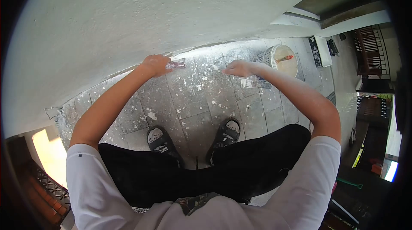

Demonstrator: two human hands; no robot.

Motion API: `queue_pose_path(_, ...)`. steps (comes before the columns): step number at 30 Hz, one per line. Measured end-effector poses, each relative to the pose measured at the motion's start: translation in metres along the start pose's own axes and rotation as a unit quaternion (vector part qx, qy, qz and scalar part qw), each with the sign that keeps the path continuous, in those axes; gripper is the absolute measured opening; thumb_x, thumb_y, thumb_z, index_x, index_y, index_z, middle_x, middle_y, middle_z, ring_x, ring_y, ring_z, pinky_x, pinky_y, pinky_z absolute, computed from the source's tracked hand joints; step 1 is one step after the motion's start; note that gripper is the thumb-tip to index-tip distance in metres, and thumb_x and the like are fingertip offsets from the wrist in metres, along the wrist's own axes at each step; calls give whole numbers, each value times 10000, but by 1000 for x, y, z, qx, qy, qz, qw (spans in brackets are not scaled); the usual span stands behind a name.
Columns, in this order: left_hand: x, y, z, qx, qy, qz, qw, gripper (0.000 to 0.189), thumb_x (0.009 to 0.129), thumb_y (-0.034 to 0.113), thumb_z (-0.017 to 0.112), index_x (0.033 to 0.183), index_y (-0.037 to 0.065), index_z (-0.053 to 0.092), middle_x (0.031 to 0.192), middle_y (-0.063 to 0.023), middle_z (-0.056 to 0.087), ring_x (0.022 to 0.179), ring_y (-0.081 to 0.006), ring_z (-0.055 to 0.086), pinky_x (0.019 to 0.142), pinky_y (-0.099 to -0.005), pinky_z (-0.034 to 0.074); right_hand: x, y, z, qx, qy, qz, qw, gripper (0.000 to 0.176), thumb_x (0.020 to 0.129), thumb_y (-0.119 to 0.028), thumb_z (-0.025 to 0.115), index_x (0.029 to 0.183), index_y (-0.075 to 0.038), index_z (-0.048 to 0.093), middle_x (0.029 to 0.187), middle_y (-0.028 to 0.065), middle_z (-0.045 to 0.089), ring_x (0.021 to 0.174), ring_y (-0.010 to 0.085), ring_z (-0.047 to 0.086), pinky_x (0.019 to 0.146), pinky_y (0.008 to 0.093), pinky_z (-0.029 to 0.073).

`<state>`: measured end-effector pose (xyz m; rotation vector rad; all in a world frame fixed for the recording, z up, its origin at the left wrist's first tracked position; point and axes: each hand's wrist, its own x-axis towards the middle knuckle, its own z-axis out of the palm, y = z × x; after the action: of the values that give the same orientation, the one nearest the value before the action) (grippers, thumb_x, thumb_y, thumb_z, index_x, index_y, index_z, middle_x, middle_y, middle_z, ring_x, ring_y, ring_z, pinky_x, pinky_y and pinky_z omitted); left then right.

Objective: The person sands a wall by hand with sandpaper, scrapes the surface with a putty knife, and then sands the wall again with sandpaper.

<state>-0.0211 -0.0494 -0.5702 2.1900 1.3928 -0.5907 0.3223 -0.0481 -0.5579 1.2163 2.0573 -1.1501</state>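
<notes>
My left hand point(156, 65) is close to the foot of the pale wall point(141, 19), its fingers closed round a small scraper point(177, 63). The scraper's flat, smeared blade points right, just above the tiled floor. My right hand point(239, 69) is to the right over the floor, with its fingers curled together. Whether something small is pinched in it I cannot make out. Below that hand a whitish, clear-looking piece point(246, 83) lies on the tiles. White flakes and spatter cover the floor point(189, 101) between and around both hands.
A bucket point(292, 68) stands right of my right hand, with a red-handled tool point(285, 58) on top. Farther right is a white tray-like container point(322, 51). My sandalled feet point(162, 140) are on the tiles. A wooden bench point(367, 51) stands at the far right.
</notes>
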Motion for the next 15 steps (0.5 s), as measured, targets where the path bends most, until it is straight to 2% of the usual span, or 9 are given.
queue_pose_path(1, 3, -9, 9, 15, -3, 54, 998, 437, 873, 449, 587, 1136, 101, 617, 1161, -144, 628, 1091, -312, 597, 917, -434, 475, -15, 36, 15, -114, 31, 51, 992, 548, 941, -489, 441, 1009, 17, 637, 1070, 213, 632, 1061, 369, 587, 909, 443, 449)
queue_pose_path(2, 3, -16, 17, 22, -25, 58, 998, 438, 870, 449, 588, 1139, 105, 617, 1158, -139, 631, 1088, -310, 599, 915, -432, 477, -36, 63, 31, -111, 63, 102, 987, 472, 928, -416, 484, 1025, 23, 630, 1074, 225, 627, 1080, 399, 565, 925, 455, 441)
queue_pose_path(3, 2, -20, 23, 31, -45, 64, 996, 440, 867, 449, 589, 1143, 108, 616, 1155, -135, 634, 1084, -309, 602, 913, -429, 479, -51, 92, 51, -121, 114, 130, 978, 406, 915, -318, 518, 1166, -2, 566, 1205, 216, 573, 1108, 385, 554, 940, 457, 434)
queue_pose_path(5, 0, -25, 29, 47, -71, 61, 995, 445, 857, 453, 594, 1145, 115, 618, 1143, -129, 639, 1081, -306, 604, 908, -426, 483, -77, 106, 88, -110, 166, 182, 963, 487, 908, -206, 516, 1356, -46, 410, 1393, 183, 436, 1207, 362, 494, 983, 445, 420)
queue_pose_path(7, -7, -30, 38, 58, -94, 39, 993, 451, 845, 460, 603, 1143, 122, 623, 1128, -128, 646, 1082, -304, 604, 903, -425, 487, -77, 143, 137, -175, 215, 160, 947, 598, 900, -139, 500, 1451, -85, 272, 1489, 139, 316, 1307, 326, 405, 1032, 430, 394)
queue_pose_path(10, -11, -39, 51, 55, -111, 25, 992, 441, 833, 456, 610, 1124, 125, 634, 1098, -131, 657, 1069, -304, 613, 890, -425, 496, -71, 159, 173, -138, 267, 178, 937, 620, 877, -122, 514, 1446, -68, 275, 1515, 124, 289, 1393, 276, 297, 1094, 412, 343)
queue_pose_path(14, -16, -42, 55, 43, -143, 3, 989, 425, 827, 440, 614, 1112, 126, 640, 1098, -137, 651, 1066, -306, 609, 896, -429, 489, -56, 168, 193, -144, 325, 225, 907, 568, 870, -123, 536, 1410, -104, 360, 1420, 108, 404, 1288, 287, 419, 1058, 425, 365)
queue_pose_path(15, -14, -41, 54, 43, -158, -3, 987, 426, 826, 432, 613, 1125, 128, 633, 1112, -142, 641, 1085, -308, 596, 911, -432, 478, -51, 171, 194, -127, 323, 253, 903, 549, 856, -148, 581, 1373, -85, 409, 1369, 103, 451, 1252, 290, 444, 1007, 441, 395)
